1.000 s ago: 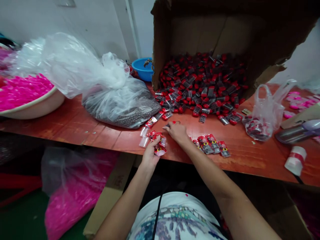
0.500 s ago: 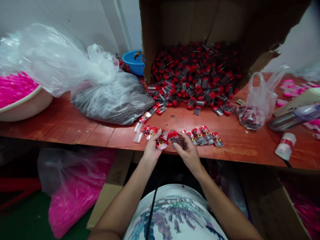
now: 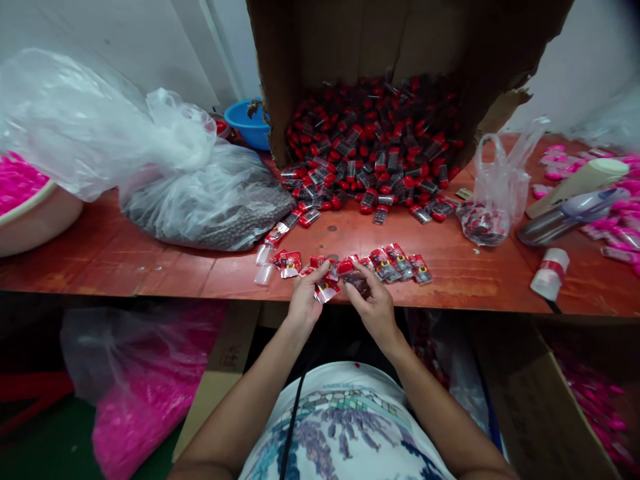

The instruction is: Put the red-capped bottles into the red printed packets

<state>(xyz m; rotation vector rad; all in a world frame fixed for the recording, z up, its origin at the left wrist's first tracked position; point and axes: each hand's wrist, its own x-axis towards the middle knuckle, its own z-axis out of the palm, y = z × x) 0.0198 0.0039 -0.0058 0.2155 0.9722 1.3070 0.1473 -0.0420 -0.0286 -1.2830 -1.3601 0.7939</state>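
Between the thumb and fingers of my left hand is a red printed sleeve with a clear lower end. My right hand grips a small clear container with a red cap and dark contents; the fingers partly cover it. Its capped end points toward the sleeve, close beside it; whether they touch I cannot tell. More red printed sleeves lie left of my hands, near clear plastic pieces. To the right, several containers wearing red printed sleeves lie in a slanting row.
A torn cardboard box on its side spills red-capped containers onto the red table. A bulky plastic bag of dark beads sits left, a small bag right. Bottles and a roll lie farther right.
The whole view has shifted, so the table items appear farther left. My hands have come slightly closer together, bringing the container's red cap nearer the sleeve. Both grips stay the same.
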